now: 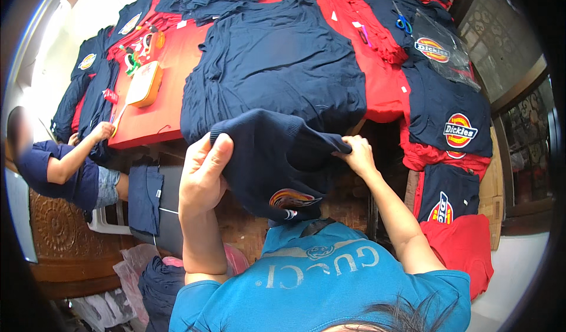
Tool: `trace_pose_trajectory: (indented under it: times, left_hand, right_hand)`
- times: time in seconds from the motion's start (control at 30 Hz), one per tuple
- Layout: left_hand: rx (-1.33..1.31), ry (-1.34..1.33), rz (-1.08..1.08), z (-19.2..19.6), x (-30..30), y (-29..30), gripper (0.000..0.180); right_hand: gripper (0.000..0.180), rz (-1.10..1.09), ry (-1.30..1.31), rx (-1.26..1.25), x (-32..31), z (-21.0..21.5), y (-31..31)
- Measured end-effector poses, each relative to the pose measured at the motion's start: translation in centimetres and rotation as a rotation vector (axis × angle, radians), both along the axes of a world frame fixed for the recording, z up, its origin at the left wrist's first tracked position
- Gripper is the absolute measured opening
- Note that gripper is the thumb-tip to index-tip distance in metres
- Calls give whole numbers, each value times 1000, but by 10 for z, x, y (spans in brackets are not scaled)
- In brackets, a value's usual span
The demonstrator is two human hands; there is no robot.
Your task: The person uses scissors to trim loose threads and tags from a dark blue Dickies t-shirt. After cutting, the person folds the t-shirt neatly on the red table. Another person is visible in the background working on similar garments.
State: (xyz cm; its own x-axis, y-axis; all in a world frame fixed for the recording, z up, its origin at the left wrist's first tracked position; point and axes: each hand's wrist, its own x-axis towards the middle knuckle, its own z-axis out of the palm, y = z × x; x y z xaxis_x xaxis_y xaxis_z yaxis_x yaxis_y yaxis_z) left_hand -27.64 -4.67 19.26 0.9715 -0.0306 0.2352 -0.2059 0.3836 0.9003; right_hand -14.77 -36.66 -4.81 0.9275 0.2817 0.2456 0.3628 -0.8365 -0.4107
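A navy t-shirt (268,161) with a round red and yellow emblem hangs in front of my chest, held up at both shoulders. My left hand (202,176) pinches its left shoulder near the collar. My right hand (355,153) grips the right shoulder seam. Just beyond it, a stack of flat navy t-shirts (277,67) lies on the red table (171,90), and the held shirt's top edge overlaps the stack's near edge.
More navy and red shirts with emblems (451,117) are piled at the right, with blue scissors (403,24) and a clear plastic bag (442,49) on them. A yellow case (144,83) lies at the table's left. Another person (65,164) sits at the left, hand on the table edge.
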Motion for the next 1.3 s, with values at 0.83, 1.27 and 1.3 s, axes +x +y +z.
trace_pose_trajectory:
  times: [0.83, 1.27, 1.3]
  left_hand:
    - [-312, 11, 411, -80, 0, 86, 38]
    - [-296, 291, 159, -139, 362, 180, 35]
    - [-388, 382, 128, -144, 363, 180, 35]
  right_hand:
    - [65, 745, 866, 1639, 92, 112, -76]
    - [79, 267, 1234, 1711, 381, 76, 106]
    - [75, 264, 1281, 1695, 376, 70, 105]
